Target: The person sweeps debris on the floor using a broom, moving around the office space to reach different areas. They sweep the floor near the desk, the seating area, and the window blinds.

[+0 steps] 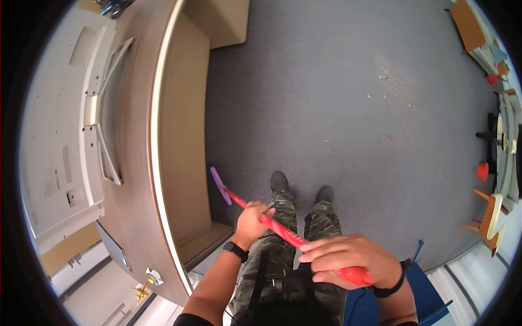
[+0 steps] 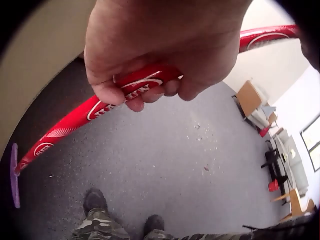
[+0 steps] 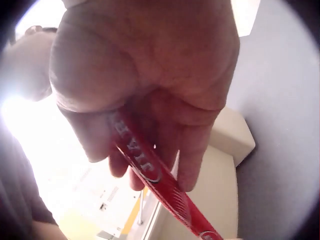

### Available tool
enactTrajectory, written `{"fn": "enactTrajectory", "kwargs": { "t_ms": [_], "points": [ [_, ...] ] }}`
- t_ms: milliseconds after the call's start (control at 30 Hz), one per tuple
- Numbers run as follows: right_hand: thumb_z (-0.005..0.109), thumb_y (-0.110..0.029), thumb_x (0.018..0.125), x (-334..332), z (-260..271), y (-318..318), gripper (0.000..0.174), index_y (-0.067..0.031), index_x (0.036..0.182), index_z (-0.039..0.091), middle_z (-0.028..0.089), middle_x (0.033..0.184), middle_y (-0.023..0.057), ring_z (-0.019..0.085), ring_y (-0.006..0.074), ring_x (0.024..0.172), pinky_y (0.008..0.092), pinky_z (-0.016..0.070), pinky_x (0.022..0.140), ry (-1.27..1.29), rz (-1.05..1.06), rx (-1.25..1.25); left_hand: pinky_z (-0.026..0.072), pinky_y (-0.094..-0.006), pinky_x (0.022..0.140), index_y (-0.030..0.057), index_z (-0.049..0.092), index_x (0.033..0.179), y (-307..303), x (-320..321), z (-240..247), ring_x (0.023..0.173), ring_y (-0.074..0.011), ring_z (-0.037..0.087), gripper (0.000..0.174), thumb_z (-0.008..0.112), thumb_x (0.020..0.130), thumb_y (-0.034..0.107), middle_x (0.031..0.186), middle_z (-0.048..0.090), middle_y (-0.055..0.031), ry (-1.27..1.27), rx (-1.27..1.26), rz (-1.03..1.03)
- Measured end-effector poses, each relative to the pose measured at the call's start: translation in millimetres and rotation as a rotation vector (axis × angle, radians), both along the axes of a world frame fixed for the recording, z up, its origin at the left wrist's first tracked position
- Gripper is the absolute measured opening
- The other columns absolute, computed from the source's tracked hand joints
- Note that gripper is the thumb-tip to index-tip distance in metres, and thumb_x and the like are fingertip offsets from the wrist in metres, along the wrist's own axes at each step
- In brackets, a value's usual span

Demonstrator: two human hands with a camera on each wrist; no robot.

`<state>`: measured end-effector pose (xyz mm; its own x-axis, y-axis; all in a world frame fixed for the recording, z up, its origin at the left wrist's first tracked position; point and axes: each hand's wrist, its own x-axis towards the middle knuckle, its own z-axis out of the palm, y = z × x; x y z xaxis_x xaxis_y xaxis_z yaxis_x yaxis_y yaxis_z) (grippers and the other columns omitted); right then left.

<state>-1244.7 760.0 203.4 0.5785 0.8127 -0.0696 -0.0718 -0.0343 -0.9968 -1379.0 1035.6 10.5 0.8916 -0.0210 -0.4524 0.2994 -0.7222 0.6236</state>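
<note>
A red broom-like handle [image 1: 288, 233] with white lettering slants across the front of the body, and its narrow purple head [image 1: 220, 186] touches the floor beside the cabinet base. The left hand [image 1: 251, 223] grips the shaft partway down; in the left wrist view the fingers of that hand [image 2: 165, 45] curl round the red shaft [image 2: 65, 127], with the purple head [image 2: 15, 177] at far left. Near the upper end, the right hand [image 1: 353, 255] holds the handle, fingers laid across it. The right wrist view shows this hand [image 3: 145, 70] around the shaft [image 3: 165, 185].
A wood-topped cabinet [image 1: 136, 108] with a beige open side and a screen [image 1: 65, 130] runs along the left. Small debris [image 1: 394, 84] lies scattered on the grey floor. At right are a wooden chair [image 1: 489, 217] and red bucket [image 1: 482, 171]; something blue [image 1: 418, 290] stands behind the right arm.
</note>
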Motion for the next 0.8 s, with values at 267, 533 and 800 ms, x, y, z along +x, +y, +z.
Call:
{"fn": "enactTrajectory", "kwargs": {
  "t_ms": [267, 533, 800],
  "points": [
    [0.081, -0.029, 0.086, 20.7, 112.0, -120.9, 0.022, -0.0095, 0.081, 0.072, 0.078, 0.098, 0.0122, 0.075, 0.029, 0.101, 0.0428, 0.0607, 0.09, -0.423, -0.092, -0.183, 0.0543, -0.0466, 0.073, 0.0076, 0.062, 0.077, -141.8, 119.0, 73.3, 0.088, -0.0339, 0.067, 0.022, 0.069, 0.089, 0.025, 0.081, 0.067, -0.0102, -0.255, -0.204, -0.263],
    [0.083, -0.015, 0.084, -10.7, 61.3, -71.2, 0.014, -0.0071, 0.093, 0.075, 0.077, 0.108, 0.0137, 0.073, 0.0336, 0.108, 0.0465, 0.0566, 0.099, 0.033, -0.226, 0.091, 0.0527, -0.0491, 0.068, 0.0068, 0.057, 0.073, -81.2, 47.6, 72.5, 0.078, -0.0372, 0.066, 0.032, 0.071, 0.091, 0.029, 0.075, 0.064, -0.0135, -0.174, -0.053, -0.152],
    [0.082, -0.006, 0.08, -10.0, -26.9, -9.1, 0.015, -0.0024, 0.09, 0.071, 0.077, 0.102, 0.014, 0.073, 0.033, 0.104, 0.0406, 0.0596, 0.088, -0.031, -0.279, 0.059, 0.0491, -0.0504, 0.07, 0.0024, 0.056, 0.07, 7.8, 56.6, -24.5, 0.078, -0.0423, 0.062, 0.032, 0.067, 0.091, 0.025, 0.073, 0.06, -0.0175, -0.033, 0.022, -0.21]
  ]
}}
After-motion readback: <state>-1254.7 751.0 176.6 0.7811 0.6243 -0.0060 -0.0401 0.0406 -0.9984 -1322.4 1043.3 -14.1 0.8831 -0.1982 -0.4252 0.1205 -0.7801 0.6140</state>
